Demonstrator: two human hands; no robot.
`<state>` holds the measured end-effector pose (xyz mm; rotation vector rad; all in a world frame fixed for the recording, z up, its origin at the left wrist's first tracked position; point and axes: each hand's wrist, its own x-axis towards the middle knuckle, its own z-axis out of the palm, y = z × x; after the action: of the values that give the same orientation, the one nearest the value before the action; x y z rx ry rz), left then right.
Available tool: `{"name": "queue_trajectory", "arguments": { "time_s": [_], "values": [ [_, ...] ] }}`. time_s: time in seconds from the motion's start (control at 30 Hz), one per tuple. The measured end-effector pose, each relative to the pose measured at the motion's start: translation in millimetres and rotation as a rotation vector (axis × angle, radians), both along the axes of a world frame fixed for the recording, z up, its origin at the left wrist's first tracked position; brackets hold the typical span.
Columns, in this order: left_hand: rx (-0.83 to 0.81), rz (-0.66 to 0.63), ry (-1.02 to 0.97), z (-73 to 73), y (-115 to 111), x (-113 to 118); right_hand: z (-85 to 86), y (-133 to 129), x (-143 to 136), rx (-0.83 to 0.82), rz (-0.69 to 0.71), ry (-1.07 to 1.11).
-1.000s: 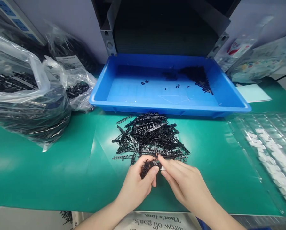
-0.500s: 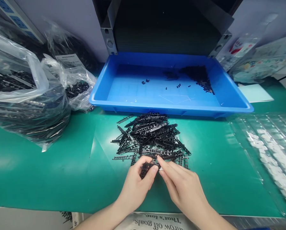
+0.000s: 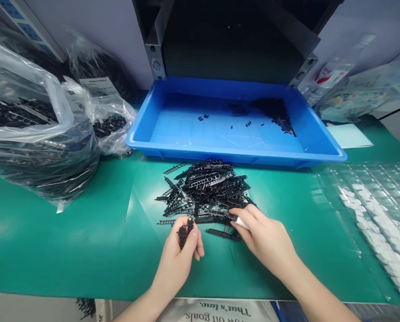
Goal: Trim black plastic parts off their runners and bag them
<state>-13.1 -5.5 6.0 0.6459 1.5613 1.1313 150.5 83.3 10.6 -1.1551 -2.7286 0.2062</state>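
The left hand [image 3: 177, 256], palm turned inward and fingers curled, grips a clump of small black parts [image 3: 184, 233]. The right hand [image 3: 270, 236] slants in from the bench's near edge, its bent fingers pinching a smooth white piece [image 3: 241, 222] at the right side of a tangled pile of black slotted strips [image 3: 210, 188]. Beneath spreads the glossy green bench [image 3: 86, 250]; beyond the pile sits a blue rectangular plastic tray [image 3: 236, 157], and crinkled clear bags [image 3: 75, 156] slump toward the left edge.
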Motion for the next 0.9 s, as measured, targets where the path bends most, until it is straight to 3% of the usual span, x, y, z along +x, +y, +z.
{"name": "queue_trajectory", "arguments": {
  "time_s": [0.2,0.37,0.47,0.57,0.7,0.9],
  "values": [
    [-0.052,-0.015,0.069,3.4,1,-1,5.4,17,3,-0.176,0.063,-0.094],
    [-0.058,0.015,0.061,-2.5,4,-8,14.7,15,8,-0.261,0.177,0.115],
    [-0.019,-0.142,-0.154,-5.9,6,-8,19.9,9,6,-0.285,0.306,0.151],
    [-0.045,-0.324,-0.331,-3.3,7,-3,18.3,1,2,-0.288,0.303,0.2],
    [-0.059,-0.169,-0.319,1.6,7,3,11.1,-11,-1,-0.341,0.103,0.347],
    [-0.026,-0.086,-0.35,-1.1,6,4,9.3,-26,-3,-0.353,0.141,0.259]
  ]
}}
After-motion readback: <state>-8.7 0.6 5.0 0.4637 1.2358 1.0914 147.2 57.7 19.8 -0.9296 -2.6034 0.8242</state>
